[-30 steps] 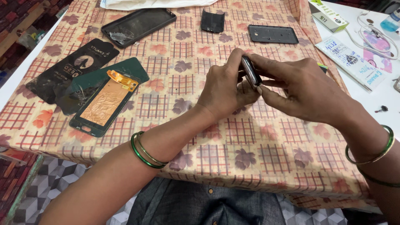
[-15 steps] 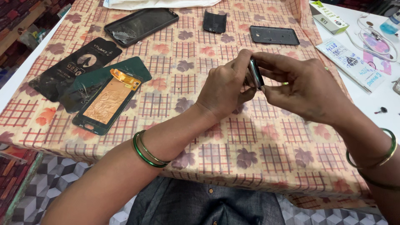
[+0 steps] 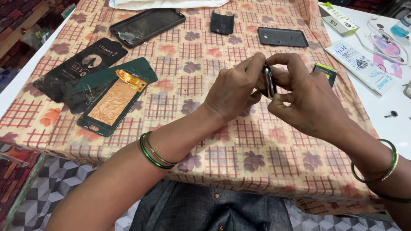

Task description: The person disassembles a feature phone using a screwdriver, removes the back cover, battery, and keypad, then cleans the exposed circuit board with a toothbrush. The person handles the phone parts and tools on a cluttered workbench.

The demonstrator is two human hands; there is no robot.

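A checked, flower-printed tablecloth [image 3: 180, 68] is covering the table above a cube-patterned floor [image 3: 64, 184]. At the left, two dark sleeves [image 3: 81, 68] are lying beside one display panel [image 3: 113, 102] with a copper-coloured back. Three dark phone parts [image 3: 147, 25] are resting along the far edge. Near the centre, the left hand [image 3: 233, 92] and the right hand [image 3: 308, 100] are both pinching one small dark phone frame [image 3: 269, 81] edge-on, just above the cloth. Paper packets [image 3: 359, 64] are sitting at the right.
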